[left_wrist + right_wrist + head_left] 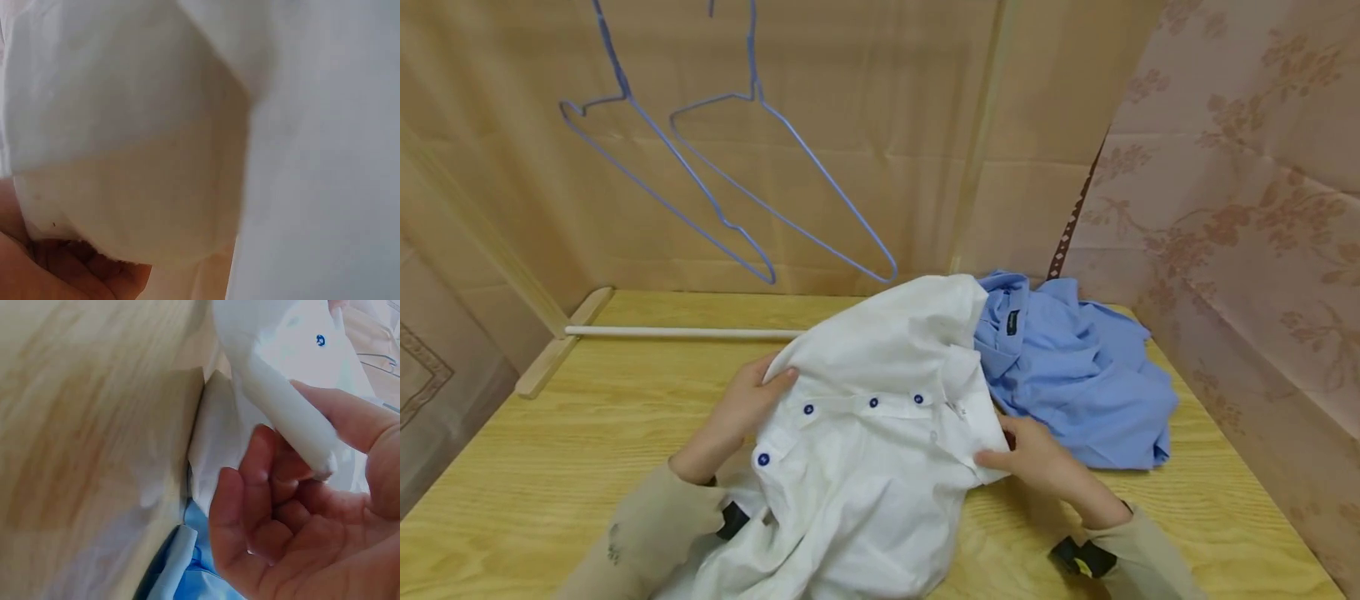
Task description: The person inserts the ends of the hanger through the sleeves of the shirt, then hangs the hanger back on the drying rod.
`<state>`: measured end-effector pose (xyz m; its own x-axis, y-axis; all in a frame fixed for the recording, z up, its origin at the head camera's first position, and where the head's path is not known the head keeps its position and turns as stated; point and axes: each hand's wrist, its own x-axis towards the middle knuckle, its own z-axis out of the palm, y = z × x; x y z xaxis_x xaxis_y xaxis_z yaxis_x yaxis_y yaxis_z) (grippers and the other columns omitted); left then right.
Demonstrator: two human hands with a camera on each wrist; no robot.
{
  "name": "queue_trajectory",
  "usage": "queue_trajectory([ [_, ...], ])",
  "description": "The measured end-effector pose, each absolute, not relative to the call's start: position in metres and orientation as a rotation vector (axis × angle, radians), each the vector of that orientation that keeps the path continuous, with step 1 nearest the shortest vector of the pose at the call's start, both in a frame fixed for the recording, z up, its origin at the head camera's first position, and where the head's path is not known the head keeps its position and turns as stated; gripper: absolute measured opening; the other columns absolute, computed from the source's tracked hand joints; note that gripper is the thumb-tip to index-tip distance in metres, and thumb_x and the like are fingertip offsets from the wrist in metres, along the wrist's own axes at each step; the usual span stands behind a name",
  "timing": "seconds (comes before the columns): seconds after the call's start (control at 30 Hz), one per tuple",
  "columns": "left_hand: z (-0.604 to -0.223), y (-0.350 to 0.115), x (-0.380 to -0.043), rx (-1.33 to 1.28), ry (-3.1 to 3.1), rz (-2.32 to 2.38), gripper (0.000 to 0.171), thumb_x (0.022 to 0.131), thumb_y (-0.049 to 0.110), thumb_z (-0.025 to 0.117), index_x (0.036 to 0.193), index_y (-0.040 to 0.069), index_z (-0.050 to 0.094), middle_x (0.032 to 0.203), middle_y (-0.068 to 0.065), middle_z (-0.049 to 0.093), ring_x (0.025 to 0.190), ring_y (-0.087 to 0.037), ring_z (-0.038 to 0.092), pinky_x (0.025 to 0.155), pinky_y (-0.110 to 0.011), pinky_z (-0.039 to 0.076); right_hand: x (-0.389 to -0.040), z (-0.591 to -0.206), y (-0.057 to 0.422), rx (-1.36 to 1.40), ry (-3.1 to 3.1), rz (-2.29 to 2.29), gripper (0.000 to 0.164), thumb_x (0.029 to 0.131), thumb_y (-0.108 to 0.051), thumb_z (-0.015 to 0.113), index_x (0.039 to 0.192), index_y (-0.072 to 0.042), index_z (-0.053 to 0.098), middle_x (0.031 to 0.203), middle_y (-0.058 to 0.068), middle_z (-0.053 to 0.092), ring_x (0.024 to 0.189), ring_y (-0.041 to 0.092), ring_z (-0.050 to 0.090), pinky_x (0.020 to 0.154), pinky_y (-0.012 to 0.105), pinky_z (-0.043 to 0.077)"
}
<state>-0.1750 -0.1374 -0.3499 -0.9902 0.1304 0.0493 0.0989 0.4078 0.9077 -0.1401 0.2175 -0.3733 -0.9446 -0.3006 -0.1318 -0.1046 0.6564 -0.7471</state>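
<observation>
A white shirt (pixel 865 492) with dark blue buttons is held up over the table between both hands. My left hand (pixel 739 417) grips its left edge, thumb on top of the cloth and fingers behind it. At the shirt's right edge, my right hand (pixel 1037 462) pinches the folded white cloth near the collar. In the right wrist view the thumb and curled fingers of the right hand (pixel 287 506) close around a rolled edge of the shirt (pixel 294 419). White fabric (pixel 325 156) fills most of the left wrist view, with the left hand (pixel 69 269) low in the corner.
A crumpled blue shirt (pixel 1075 375) lies on the table (pixel 625 417) at the right, just behind my right hand. Two blue wire hangers (pixel 827 179) hang at the back left. A white rod (pixel 685 332) runs along the table's back to a wooden foot (pixel 561 342).
</observation>
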Motion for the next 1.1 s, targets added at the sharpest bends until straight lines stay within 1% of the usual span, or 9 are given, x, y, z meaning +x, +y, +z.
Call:
queue_trajectory([
  [0.13, -0.349, -0.145, -0.169, 0.210, 2.586, 1.687, 0.035, 0.095, 0.016, 0.046, 0.122, -0.005, 0.051, 0.107, -0.020, 0.060, 0.085, -0.015, 0.057, 0.073, -0.026, 0.047, -0.140, -0.368, 0.216, -0.274, 2.728, -1.168, 0.033, 0.078, -0.021, 0.069, 0.101, 0.002, 0.061, 0.091, 0.010, 0.064, 0.076, 0.015, 0.055, 0.062, 0.026, 0.045],
  [0.3, -0.348, -0.152, -0.161, 0.190, 2.565, 1.683, 0.036, 0.095, 0.020, 0.048, 0.121, -0.005, 0.051, 0.105, -0.019, 0.060, 0.082, -0.011, 0.057, 0.070, -0.025, 0.048, -0.141, -0.361, 0.216, -0.201, 2.836, -1.253, 0.033, 0.081, -0.022, 0.067, 0.105, 0.001, 0.061, 0.097, 0.013, 0.064, 0.079, 0.016, 0.055, 0.064, 0.026, 0.045],
  [0.4, -0.347, -0.155, -0.157, 0.205, 2.567, 1.677, 0.036, 0.094, 0.020, 0.049, 0.120, -0.006, 0.052, 0.105, -0.019, 0.061, 0.082, -0.012, 0.058, 0.070, -0.025, 0.049, -0.142, -0.356, 0.216, -0.135, 2.835, -1.357, 0.033, 0.083, -0.022, 0.065, 0.107, 0.000, 0.061, 0.090, 0.012, 0.063, 0.071, 0.013, 0.054, 0.060, 0.026, 0.044],
  [0.5, -0.347, -0.156, -0.152, 0.253, 2.604, 1.614, 0.038, 0.094, 0.021, 0.050, 0.121, -0.005, 0.051, 0.109, -0.018, 0.061, 0.089, -0.015, 0.057, 0.075, -0.026, 0.048, -0.144, -0.353, 0.215, -0.069, 2.795, -1.481, 0.033, 0.085, -0.022, 0.062, 0.108, 0.000, 0.058, 0.071, 0.007, 0.055, 0.057, 0.010, 0.046, 0.053, 0.026, 0.041],
  [0.67, -0.345, -0.154, -0.141, 0.384, 2.681, 1.451, 0.039, 0.094, 0.025, 0.051, 0.122, -0.002, 0.053, 0.109, -0.014, 0.062, 0.094, -0.017, 0.057, 0.079, -0.030, 0.047, -0.153, -0.352, 0.214, -0.040, 2.757, -1.713, 0.026, 0.087, -0.016, 0.059, 0.104, 0.004, 0.056, 0.070, 0.000, 0.051, 0.058, 0.007, 0.046, 0.055, 0.026, 0.042],
  [0.8, -0.342, -0.147, -0.132, 0.434, 2.733, 1.368, 0.029, 0.091, 0.026, 0.055, 0.107, 0.003, 0.062, 0.094, -0.007, 0.065, 0.078, -0.012, 0.056, 0.069, -0.025, 0.046, -0.163, -0.352, 0.214, 0.001, 2.652, -1.917, 0.026, 0.090, -0.013, 0.055, 0.107, 0.005, 0.050, 0.083, -0.005, 0.056, 0.071, 0.005, 0.053, 0.064, 0.024, 0.046],
  [0.9, -0.342, -0.139, -0.125, 0.488, 2.761, 1.289, 0.019, 0.088, 0.028, 0.059, 0.087, 0.009, 0.063, 0.071, 0.001, 0.058, 0.063, -0.006, 0.049, 0.057, -0.020, 0.041, -0.171, -0.352, 0.214, 0.012, 2.589, -2.031, 0.023, 0.092, -0.011, 0.052, 0.108, 0.004, 0.045, 0.085, -0.009, 0.053, 0.074, 0.004, 0.053, 0.064, 0.022, 0.046],
  [1.03, -0.346, -0.125, -0.115, 0.597, 2.764, 1.172, 0.029, 0.086, 0.032, 0.062, 0.065, 0.014, 0.052, 0.054, 0.008, 0.033, 0.047, -0.002, 0.033, 0.046, -0.018, 0.031, -0.184, -0.353, 0.213, -0.025, 2.639, -2.095, 0.017, 0.093, -0.006, 0.048, 0.106, 0.003, 0.041, 0.084, -0.007, 0.048, 0.068, 0.006, 0.048, 0.057, 0.022, 0.042],
  [1.1, -0.348, -0.117, -0.109, 0.637, 2.754, 1.118, 0.037, 0.086, 0.035, 0.061, 0.059, 0.015, 0.044, 0.052, 0.009, 0.029, 0.045, -0.001, 0.029, 0.045, -0.017, 0.029, -0.190, -0.352, 0.212, -0.028, 2.675, -2.115, 0.016, 0.093, -0.005, 0.046, 0.106, 0.003, 0.041, 0.086, -0.005, 0.047, 0.067, 0.007, 0.047, 0.056, 0.022, 0.040],
])
